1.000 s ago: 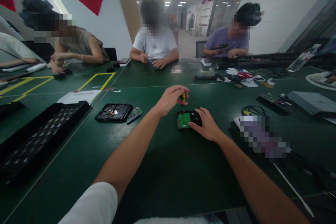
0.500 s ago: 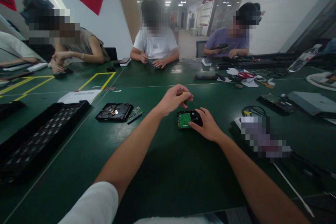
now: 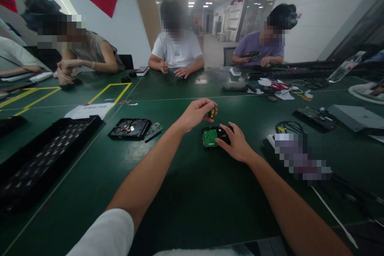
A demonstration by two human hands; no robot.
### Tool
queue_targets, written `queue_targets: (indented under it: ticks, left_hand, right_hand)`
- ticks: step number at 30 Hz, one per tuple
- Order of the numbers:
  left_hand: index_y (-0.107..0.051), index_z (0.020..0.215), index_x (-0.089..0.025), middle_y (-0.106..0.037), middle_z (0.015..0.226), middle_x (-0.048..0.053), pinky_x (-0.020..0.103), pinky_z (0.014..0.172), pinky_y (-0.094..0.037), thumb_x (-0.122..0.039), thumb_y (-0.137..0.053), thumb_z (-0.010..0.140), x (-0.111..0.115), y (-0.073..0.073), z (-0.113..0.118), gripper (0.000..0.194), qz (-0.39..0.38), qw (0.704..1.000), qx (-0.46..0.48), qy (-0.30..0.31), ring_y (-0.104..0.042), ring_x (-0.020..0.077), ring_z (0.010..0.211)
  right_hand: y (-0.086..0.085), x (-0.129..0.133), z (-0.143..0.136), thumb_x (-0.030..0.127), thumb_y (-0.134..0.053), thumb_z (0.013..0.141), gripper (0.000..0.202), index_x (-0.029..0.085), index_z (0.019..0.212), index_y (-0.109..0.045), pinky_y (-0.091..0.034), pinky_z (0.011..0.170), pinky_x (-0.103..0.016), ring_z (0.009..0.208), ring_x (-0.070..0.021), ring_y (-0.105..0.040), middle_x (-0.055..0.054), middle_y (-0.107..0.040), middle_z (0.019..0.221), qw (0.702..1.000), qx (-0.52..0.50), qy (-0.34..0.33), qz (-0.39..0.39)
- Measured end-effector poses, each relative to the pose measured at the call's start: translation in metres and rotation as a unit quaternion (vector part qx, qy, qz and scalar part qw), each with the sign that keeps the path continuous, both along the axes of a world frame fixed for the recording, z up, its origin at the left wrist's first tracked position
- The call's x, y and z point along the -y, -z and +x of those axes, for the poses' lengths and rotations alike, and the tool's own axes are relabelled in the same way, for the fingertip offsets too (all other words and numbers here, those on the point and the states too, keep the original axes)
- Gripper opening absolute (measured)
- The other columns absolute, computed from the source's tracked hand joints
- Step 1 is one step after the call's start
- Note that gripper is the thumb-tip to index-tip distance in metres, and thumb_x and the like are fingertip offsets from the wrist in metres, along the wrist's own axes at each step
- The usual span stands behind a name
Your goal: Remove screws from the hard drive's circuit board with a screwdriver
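Head view, green table (image 3: 186,198): it takes up most of the lower half, running down to the wearer's clothing at the near side, with thin pale seams across it.
Far edge: three people sit along it, a person in a sleeveless top (image 3: 100,50), a person in a white shirt (image 3: 177,52) and a person in a purple shirt (image 3: 258,50), all well apart from the wearer's hands.
Black tray (image 3: 90,125): long and slotted, slanting along the left side; a broad strip of green surface lies between its right wall and the left forearm.
Grey box (image 3: 357,117): flat at the far right, with a second drive (image 3: 315,118) just left of it.
White-edged item (image 3: 300,156): right of the right forearm, its face blurred out; cables lie near it, making this side tighter than the left.
Left hand (image 3: 196,113): raised just past the far edge of the hard drive (image 3: 210,138), thumb and fingers pinching a yellow-and-black tool (image 3: 213,112).
Right hand (image 3: 235,142): fingers spread over the right edge of the hard drive, thumb over its green board; how firmly it presses cannot be told.
Opened drive (image 3: 129,129): between tray and left forearm, circuit boards (image 3: 154,130) just beside its right edge.
Hard drive: flat before the wearer, green surface to its left and along its near edge.
Tool: only the handle shows; its tip is hidden.
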State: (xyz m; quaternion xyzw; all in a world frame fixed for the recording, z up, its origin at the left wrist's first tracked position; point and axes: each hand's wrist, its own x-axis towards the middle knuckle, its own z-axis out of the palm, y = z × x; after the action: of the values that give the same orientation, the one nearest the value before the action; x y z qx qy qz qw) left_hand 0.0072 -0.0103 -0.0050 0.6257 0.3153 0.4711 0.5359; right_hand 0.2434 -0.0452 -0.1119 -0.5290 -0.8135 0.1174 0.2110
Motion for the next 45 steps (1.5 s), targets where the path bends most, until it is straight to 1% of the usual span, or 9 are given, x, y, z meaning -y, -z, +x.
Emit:
queue_targets:
  ticks: [3, 6, 15, 21, 25, 28, 35, 39, 45]
  left_hand:
    - [-0.069, 0.101, -0.016, -0.066, 0.092, 0.006, 0.026, 0.066, -0.061, -0.040, -0.067, 0.095, 0.0001, -0.0001, 0.0004, 0.025, 0.019, 0.999, -0.015, -0.038, -0.063, 0.0145, 0.083]
    - [-0.071, 0.102, -0.017, -0.064, 0.086, 0.003, 0.023, 0.063, -0.058, -0.042, -0.070, 0.093, -0.0001, 0.0005, -0.0003, 0.026, 0.042, 0.997, -0.032, -0.059, -0.061, 0.0134, 0.079]
    - [-0.066, 0.095, -0.014, -0.065, 0.087, 0.005, 0.022, 0.059, -0.055, -0.036, -0.077, 0.089, -0.0012, 0.0041, 0.0012, 0.025, 0.066, 0.994, -0.042, -0.077, -0.060, 0.0112, 0.072]
    - [-0.061, 0.099, -0.015, -0.072, 0.098, 0.009, 0.022, 0.060, -0.056, -0.034, -0.073, 0.093, -0.0042, 0.0046, -0.0010, 0.022, 0.064, 0.997, -0.007, -0.041, -0.066, 0.0147, 0.083]
    - [-0.064, 0.102, -0.015, -0.071, 0.104, 0.011, 0.026, 0.069, -0.060, -0.041, -0.060, 0.102, -0.0047, 0.0046, -0.0003, 0.025, 0.024, 0.999, 0.031, -0.008, -0.069, 0.0177, 0.095]
    - [-0.065, 0.108, -0.016, -0.069, 0.106, 0.010, 0.031, 0.075, -0.062, -0.038, -0.056, 0.104, -0.0054, 0.0056, 0.0007, 0.024, 0.009, 0.998, 0.059, 0.013, -0.068, 0.0186, 0.099]
    - [-0.070, 0.112, -0.016, -0.065, 0.094, 0.006, 0.027, 0.070, -0.060, -0.033, -0.067, 0.097, -0.0050, 0.0058, -0.0021, 0.023, 0.067, 0.997, -0.009, -0.038, -0.063, 0.0145, 0.085]
    - [-0.073, 0.105, -0.017, -0.064, 0.086, 0.003, 0.024, 0.067, -0.057, -0.035, -0.073, 0.092, -0.0044, 0.0042, -0.0032, 0.022, 0.098, 0.993, -0.041, -0.050, -0.061, 0.0127, 0.079]
    - [-0.061, 0.090, -0.016, -0.067, 0.082, 0.003, 0.024, 0.061, -0.053, -0.034, -0.085, 0.082, -0.0035, 0.0057, 0.0006, 0.031, 0.075, 0.994, -0.036, -0.067, -0.062, 0.0104, 0.068]
  right_hand:
    - [-0.0048, 0.0021, -0.0031, 0.067, -0.049, 0.100, 0.066, 0.033, 0.156, -0.047, -0.022, 0.125, -0.063, 0.156, -0.0398, -0.025, -0.014, -0.028, 0.169, 0.999, 0.020, -0.014, 0.034]
    - [-0.0083, 0.0038, -0.0060, 0.064, -0.047, 0.101, 0.061, 0.034, 0.154, -0.050, -0.019, 0.125, -0.065, 0.157, -0.0398, -0.023, -0.012, -0.030, 0.169, 0.999, 0.027, -0.029, 0.034]
    - [-0.0096, 0.0061, -0.0090, 0.062, -0.033, 0.106, 0.059, 0.032, 0.153, -0.053, -0.022, 0.125, -0.065, 0.157, -0.0389, -0.025, -0.013, -0.037, 0.166, 0.997, 0.055, -0.040, 0.034]
    - [-0.0088, 0.0062, -0.0093, 0.062, -0.031, 0.107, 0.060, 0.030, 0.153, -0.054, -0.023, 0.125, -0.064, 0.155, -0.0384, -0.030, -0.014, -0.040, 0.163, 0.995, 0.077, -0.040, 0.042]
    - [-0.0064, 0.0046, -0.0074, 0.062, -0.032, 0.107, 0.060, 0.030, 0.154, -0.053, -0.025, 0.124, -0.064, 0.154, -0.0388, -0.031, -0.015, -0.039, 0.164, 0.995, 0.082, -0.044, 0.046]
    - [-0.0046, 0.0032, -0.0066, 0.062, -0.033, 0.107, 0.061, 0.030, 0.154, -0.053, -0.025, 0.123, -0.063, 0.153, -0.0392, -0.032, -0.016, -0.039, 0.163, 0.994, 0.085, -0.045, 0.045]
    - [-0.0054, 0.0038, -0.0063, 0.063, -0.035, 0.106, 0.061, 0.030, 0.155, -0.051, -0.028, 0.122, -0.063, 0.153, -0.0390, -0.032, -0.015, -0.039, 0.163, 0.995, 0.078, -0.046, 0.044]
    - [-0.0082, 0.0052, -0.0058, 0.062, -0.036, 0.106, 0.061, 0.030, 0.155, -0.051, -0.028, 0.122, -0.064, 0.153, -0.0397, -0.031, -0.016, -0.039, 0.163, 0.995, 0.076, -0.048, 0.036]
    - [-0.0070, 0.0045, -0.0054, 0.061, -0.040, 0.105, 0.059, 0.031, 0.154, -0.052, -0.028, 0.122, -0.065, 0.153, -0.0399, -0.031, -0.016, -0.039, 0.162, 0.995, 0.077, -0.053, 0.041]
